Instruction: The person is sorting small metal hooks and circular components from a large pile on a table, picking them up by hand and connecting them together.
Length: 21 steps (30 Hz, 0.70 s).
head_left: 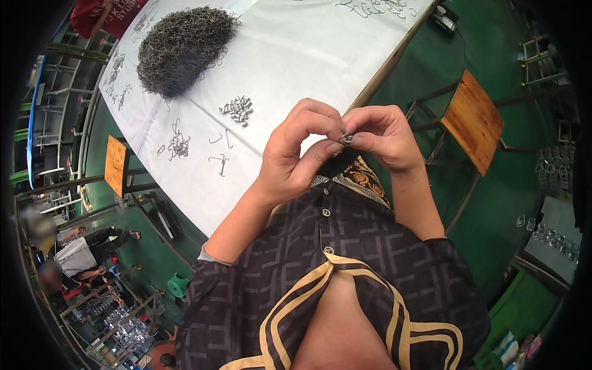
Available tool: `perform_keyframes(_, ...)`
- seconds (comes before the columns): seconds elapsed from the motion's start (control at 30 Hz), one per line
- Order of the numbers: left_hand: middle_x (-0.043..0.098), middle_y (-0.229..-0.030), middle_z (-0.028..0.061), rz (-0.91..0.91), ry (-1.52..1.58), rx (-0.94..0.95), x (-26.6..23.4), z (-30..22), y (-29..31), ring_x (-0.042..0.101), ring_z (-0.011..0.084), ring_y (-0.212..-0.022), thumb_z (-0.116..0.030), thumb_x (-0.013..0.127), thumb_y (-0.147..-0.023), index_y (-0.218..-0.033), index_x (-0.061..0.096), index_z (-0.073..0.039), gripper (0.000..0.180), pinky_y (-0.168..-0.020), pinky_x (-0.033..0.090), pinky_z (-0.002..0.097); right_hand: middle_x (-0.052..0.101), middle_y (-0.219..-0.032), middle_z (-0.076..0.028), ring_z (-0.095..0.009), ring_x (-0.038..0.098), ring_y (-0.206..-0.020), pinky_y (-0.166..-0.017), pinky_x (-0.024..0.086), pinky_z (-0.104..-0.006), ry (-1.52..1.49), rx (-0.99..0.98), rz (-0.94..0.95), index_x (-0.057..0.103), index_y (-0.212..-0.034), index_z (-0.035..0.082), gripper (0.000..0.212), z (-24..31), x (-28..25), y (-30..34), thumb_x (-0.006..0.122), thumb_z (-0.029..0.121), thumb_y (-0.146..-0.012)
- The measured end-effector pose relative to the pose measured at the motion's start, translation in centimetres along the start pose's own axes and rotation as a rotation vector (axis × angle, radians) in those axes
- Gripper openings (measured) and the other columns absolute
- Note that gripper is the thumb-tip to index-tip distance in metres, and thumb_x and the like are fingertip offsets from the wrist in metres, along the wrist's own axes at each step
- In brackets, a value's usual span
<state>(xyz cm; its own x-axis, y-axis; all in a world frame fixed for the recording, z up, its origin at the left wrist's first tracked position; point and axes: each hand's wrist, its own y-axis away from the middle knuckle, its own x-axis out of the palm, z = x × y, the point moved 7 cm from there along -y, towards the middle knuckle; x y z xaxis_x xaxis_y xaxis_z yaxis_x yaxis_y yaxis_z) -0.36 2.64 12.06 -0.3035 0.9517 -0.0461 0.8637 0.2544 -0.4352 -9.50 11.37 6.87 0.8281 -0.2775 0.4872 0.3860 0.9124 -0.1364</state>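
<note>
My left hand [297, 145] and my right hand [390, 140] meet at the table's near edge, in front of my body. Thumb and fingertips of both are pinched on a small shiny metal piece [348, 140]. Fingers cover most of it, so its exact kind does not show. Left of my hands on the white-covered table [271, 68] lies a little heap of short metal sleeves [237, 111]. Nearer to me are a few loose wire hooks [221, 163] and a small cluster of bent metal pieces [179, 147].
A large mound of dark wire hooks [185, 49] sits farther back, with more hooks [376, 7] at the far edge. Wooden stools stand right [473, 120] and left [115, 165] of the table. A person in red [111, 17] is at the far left corner; another person [80, 253] is beyond.
</note>
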Motion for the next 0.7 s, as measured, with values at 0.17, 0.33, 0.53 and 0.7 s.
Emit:
perform_keyframes(0.17,0.055,-0.091,0.0093,0.021,0.006,0.024,0.3,-0.6,-0.1,0.054,0.0186,-0.081,0.008,0.058,-0.075,-0.087,0.055,-0.003,0.017,-0.074,0.044,0.0280,0.064,-0.086,-0.008,-0.012,0.059,-0.076,-0.068,0.048,-0.0227,-0.012,-0.045,0.060,0.064,-0.092,-0.004,0.017,0.4,0.0,0.1,0.068,0.002,-0.077)
perform_keyframes(0.33,0.061,-0.094,0.0116,0.080,-0.010,0.071,0.5,-1.5,0.6,0.053,0.0228,-0.088,0.010,0.054,-0.073,-0.087,0.054,-0.004,0.019,-0.080,0.043,0.0332,0.066,-0.089,-0.011,-0.016,0.061,-0.086,-0.078,0.048,-0.0274,0.004,-0.090,0.023,0.064,-0.093,-0.005,0.015,0.0,-1.4,-0.6,0.064,0.003,-0.080)
perform_keyframes(0.53,0.061,-0.097,0.0133,0.099,0.054,0.054,0.8,-1.5,2.6,0.053,0.0249,-0.091,0.011,0.051,-0.075,-0.088,0.050,-0.005,0.020,-0.081,0.043,0.0358,0.067,-0.086,-0.009,-0.014,0.062,-0.079,-0.074,0.048,-0.0270,0.453,0.113,-0.111,0.066,-0.090,-0.002,0.016,-6.0,-2.5,-5.4,0.067,0.009,-0.078)
perform_keyframes(0.7,0.060,-0.098,0.0116,0.107,0.051,0.033,0.8,-1.9,3.2,0.053,0.0254,-0.091,0.010,0.053,-0.076,-0.086,0.052,-0.004,0.017,-0.080,0.043,0.0353,0.064,-0.081,-0.009,-0.018,0.060,-0.069,-0.067,0.048,-0.0290,0.868,0.006,0.017,0.068,-0.089,0.003,0.016,-10.9,1.1,-10.5,0.068,0.009,-0.074)
